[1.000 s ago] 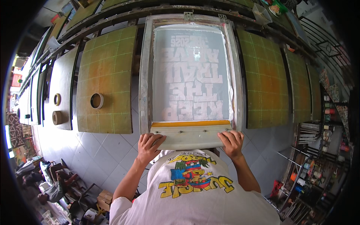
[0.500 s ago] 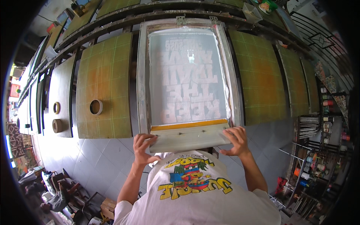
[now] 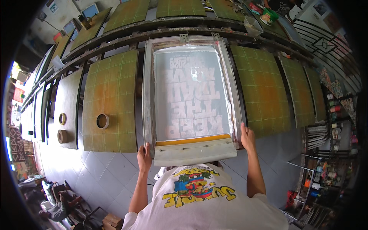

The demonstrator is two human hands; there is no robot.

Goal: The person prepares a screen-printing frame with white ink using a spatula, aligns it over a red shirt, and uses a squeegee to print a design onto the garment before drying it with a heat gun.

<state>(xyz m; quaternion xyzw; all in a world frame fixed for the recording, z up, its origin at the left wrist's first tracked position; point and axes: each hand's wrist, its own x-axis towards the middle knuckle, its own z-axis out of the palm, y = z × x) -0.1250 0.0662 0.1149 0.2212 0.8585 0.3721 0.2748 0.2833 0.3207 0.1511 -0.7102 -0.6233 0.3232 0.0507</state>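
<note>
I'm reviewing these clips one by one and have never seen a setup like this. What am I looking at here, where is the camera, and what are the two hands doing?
There is no machine: a person works with bare hands. The camera sits on the person's head and looks down through a fisheye lens, so straight edges bend near the rim.

In the middle lies a printing screen, a metal frame with a pale mesh bearing a block-letter stencil, over a long row of yellow-green gridded boards. Across the near end of the screen lies a wide squeegee with an orange blade edge.

The left hand grips the near left corner of the frame, by the squeegee's end. The right hand holds the near right corner.

Rolls of tape lie on the boards to the left; shelves of paint pots stand at right.
</note>
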